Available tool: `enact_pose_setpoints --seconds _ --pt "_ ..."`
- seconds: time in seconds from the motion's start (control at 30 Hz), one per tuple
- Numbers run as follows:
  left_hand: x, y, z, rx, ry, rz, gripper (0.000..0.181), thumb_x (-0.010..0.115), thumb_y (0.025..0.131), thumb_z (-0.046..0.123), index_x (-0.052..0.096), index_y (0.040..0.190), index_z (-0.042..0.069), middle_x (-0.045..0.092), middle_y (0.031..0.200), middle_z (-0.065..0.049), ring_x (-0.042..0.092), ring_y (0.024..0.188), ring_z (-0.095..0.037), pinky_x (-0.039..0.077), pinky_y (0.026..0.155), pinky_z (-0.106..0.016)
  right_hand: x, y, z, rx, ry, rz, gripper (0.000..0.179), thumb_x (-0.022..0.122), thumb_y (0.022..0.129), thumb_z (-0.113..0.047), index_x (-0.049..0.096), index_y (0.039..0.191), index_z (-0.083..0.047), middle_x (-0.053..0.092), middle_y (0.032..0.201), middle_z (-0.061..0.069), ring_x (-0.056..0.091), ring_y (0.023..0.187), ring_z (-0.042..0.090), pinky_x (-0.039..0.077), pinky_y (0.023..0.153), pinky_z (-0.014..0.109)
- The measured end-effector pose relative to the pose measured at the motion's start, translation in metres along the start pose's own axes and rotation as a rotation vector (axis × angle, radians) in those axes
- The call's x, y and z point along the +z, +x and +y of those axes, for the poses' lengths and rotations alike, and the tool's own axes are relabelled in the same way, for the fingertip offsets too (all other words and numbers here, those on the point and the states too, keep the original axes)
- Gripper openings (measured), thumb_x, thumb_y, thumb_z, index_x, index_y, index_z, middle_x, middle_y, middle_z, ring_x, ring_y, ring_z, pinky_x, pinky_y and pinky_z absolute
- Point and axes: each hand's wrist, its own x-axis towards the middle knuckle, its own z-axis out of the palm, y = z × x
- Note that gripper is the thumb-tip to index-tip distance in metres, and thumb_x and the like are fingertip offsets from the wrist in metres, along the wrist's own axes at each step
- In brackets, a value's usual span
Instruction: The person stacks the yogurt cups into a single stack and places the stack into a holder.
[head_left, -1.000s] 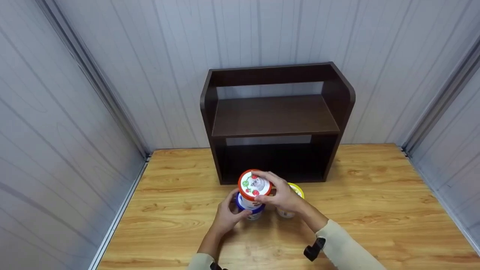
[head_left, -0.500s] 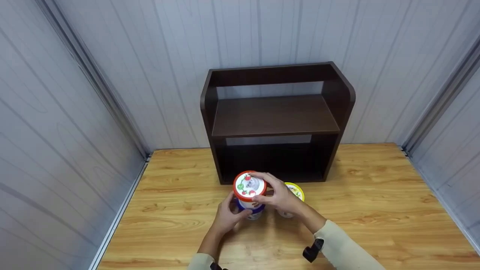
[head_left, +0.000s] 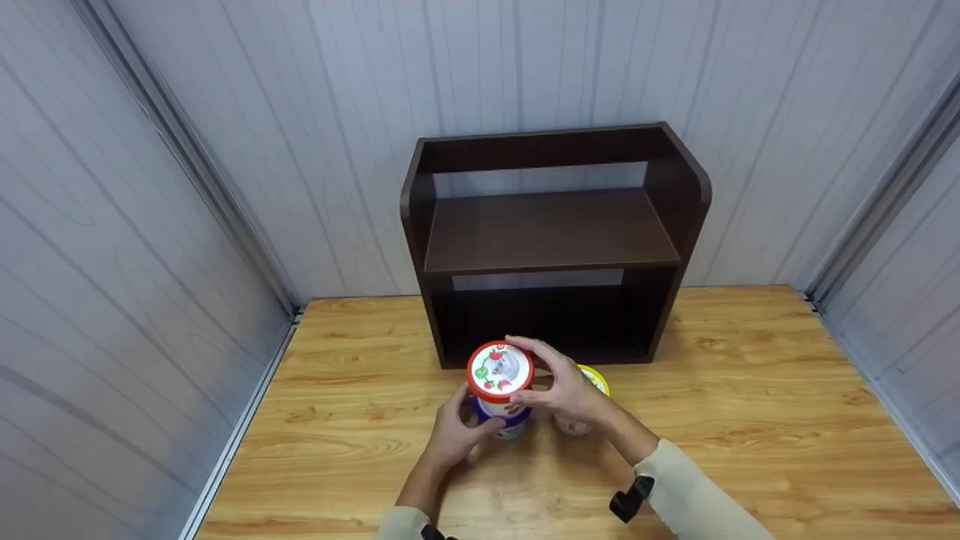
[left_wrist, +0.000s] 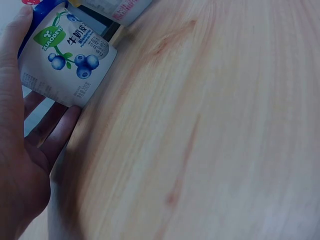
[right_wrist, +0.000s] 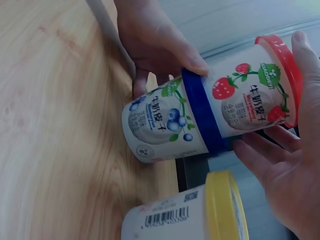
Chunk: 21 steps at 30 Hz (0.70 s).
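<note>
A white tub with a blue lid and blueberry print (right_wrist: 160, 120) stands on the wooden table. My left hand (head_left: 454, 435) holds it from the left, thumb at the blue lid and fingers around the far side. On that lid sits a red-lidded tub with strawberry print (head_left: 499, 371), upright and slightly off-centre in the head view. My right hand (head_left: 566, 386) curves around the red-lidded tub from the right, its fingertips at the rim and lower side. A yellow-lidded tub (right_wrist: 172, 220) stands just right of the stack, partly covered by the right hand in the head view.
Behind the tubs stands a dark brown two-level shelf (head_left: 551, 232). The wooden table (head_left: 337, 427) extends to both sides, with pale panel walls (head_left: 360, 112) at the back, left and right.
The red-lidded tub has moved slightly left onto the blue-lidded tub, then stayed there. Over the last half second my right fingers have spread a little at its rim. My left hand has stayed put.
</note>
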Motion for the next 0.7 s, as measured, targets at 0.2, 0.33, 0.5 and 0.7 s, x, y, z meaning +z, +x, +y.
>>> enact_pose_setpoints --seconds 0.2,0.33,0.5,0.7 --pt "0.002 0.0 -0.001 0.001 -0.015 0.005 0.078 0.094 0.093 0.016 0.056 0.16 0.004 0.071 0.151 -0.015 0.067 0.138 -0.019 0.053 0.118 -0.027 -0.01 -0.004 0.001 -0.027 0.007 0.016 0.09 0.092 0.097 -0.024 0.043 0.169 0.0 0.049 0.17 0.032 0.062 0.148 0.052 0.056 0.119 0.063" --pt "0.002 0.001 -0.001 -0.006 -0.027 0.0 0.078 0.094 0.093 0.016 0.056 0.16 0.004 0.071 0.152 -0.016 0.067 0.14 -0.022 0.053 0.119 -0.029 -0.017 -0.008 0.002 -0.033 -0.016 0.027 0.092 0.092 0.096 -0.027 0.043 0.17 -0.001 0.051 0.168 0.034 0.061 0.148 0.054 0.053 0.119 0.071" --pt "0.001 0.0 0.0 -0.01 -0.037 -0.013 0.081 0.093 0.094 0.019 0.053 0.163 0.003 0.069 0.154 -0.019 0.065 0.145 -0.031 0.053 0.121 -0.034 -0.026 -0.013 0.004 -0.026 -0.023 0.04 0.093 0.092 0.096 -0.027 0.043 0.17 -0.002 0.05 0.171 0.032 0.055 0.153 0.058 0.051 0.12 0.073" --pt "0.001 0.0 -0.001 -0.021 -0.032 -0.018 0.082 0.093 0.095 0.021 0.052 0.164 0.004 0.068 0.155 -0.019 0.065 0.146 -0.033 0.052 0.12 -0.028 -0.035 -0.019 0.007 -0.02 -0.066 0.065 0.091 0.094 0.093 -0.017 0.045 0.168 0.0 0.05 0.17 0.032 0.053 0.154 0.058 0.048 0.121 0.075"
